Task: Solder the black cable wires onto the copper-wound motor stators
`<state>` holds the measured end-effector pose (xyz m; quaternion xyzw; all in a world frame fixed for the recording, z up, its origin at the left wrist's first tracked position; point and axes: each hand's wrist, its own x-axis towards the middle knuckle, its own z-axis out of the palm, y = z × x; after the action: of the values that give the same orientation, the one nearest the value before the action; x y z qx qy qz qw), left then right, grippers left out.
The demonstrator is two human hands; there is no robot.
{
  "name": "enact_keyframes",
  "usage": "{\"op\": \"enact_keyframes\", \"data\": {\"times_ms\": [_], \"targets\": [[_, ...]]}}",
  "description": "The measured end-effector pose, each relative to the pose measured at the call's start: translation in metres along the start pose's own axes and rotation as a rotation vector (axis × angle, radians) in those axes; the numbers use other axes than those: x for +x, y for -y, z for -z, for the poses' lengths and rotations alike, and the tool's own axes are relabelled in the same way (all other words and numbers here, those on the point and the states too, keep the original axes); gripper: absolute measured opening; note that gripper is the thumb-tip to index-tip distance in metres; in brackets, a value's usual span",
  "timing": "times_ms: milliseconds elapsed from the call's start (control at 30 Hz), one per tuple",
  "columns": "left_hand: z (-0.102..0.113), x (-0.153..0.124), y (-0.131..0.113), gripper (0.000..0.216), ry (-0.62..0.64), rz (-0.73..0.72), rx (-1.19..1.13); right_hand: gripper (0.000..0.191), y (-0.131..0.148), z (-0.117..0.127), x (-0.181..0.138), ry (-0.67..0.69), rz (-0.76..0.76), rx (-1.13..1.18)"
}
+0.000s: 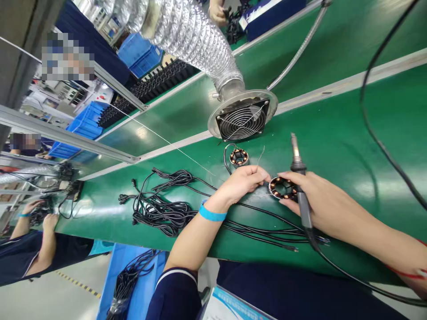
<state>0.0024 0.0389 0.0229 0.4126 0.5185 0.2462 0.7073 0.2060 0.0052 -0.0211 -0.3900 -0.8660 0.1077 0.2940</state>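
Observation:
My right hand [313, 195] grips a soldering iron [304, 209], its metal tip pointing up and away from me. Between the thumb and fingers of that same hand is a ring-shaped motor stator [275, 188] with copper windings. My left hand [245, 181], wearing a blue wrist strap [212, 213], is pinched close to the stator's left edge. A thin, silvery solder wire [262, 154] sticks up from its fingers; what the fingertips touch is too small to see. A second stator [239, 156] with a black lead stands just beyond my left hand.
Bundled black power cords [167, 209] lie on the green bench [347, 155], their ends running under my left arm. A fan-fronted exhaust hood [243, 119] on a foil duct [196, 40] stands behind. Left, a co-worker's hands [50, 221] handle dark parts. A blue bin [115, 271] holds more cords.

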Motion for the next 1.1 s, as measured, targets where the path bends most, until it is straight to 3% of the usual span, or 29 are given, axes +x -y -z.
{"op": "enact_keyframes", "data": {"times_ms": [100, 267, 367, 567, 733, 900, 1100], "targets": [[-0.002, -0.002, 0.000, 0.021, 0.035, 0.022, -0.058, 0.036, -0.003, -0.003, 0.000, 0.014, 0.036, 0.027], [0.002, -0.016, 0.005, 0.031, -0.059, -0.078, 0.092, 0.036, -0.007, -0.003, 0.000, 0.051, 0.002, 0.064], [0.006, -0.023, 0.009, 0.037, -0.005, -0.094, 0.156, 0.037, -0.008, -0.004, -0.002, 0.044, -0.010, 0.090], [0.000, -0.013, 0.026, 0.041, -0.014, -0.195, 0.172, 0.039, -0.009, -0.005, -0.002, 0.012, 0.017, 0.090], [0.003, -0.023, 0.032, 0.033, -0.125, -0.275, 0.333, 0.040, -0.011, -0.002, -0.002, 0.013, -0.001, 0.069], [0.006, -0.037, 0.032, 0.023, 0.008, -0.272, 0.462, 0.038, -0.012, -0.001, -0.002, 0.011, -0.044, 0.083], [0.002, -0.027, 0.031, 0.032, 0.174, -0.264, 0.302, 0.039, -0.013, 0.000, -0.004, 0.075, -0.090, 0.136]]}}
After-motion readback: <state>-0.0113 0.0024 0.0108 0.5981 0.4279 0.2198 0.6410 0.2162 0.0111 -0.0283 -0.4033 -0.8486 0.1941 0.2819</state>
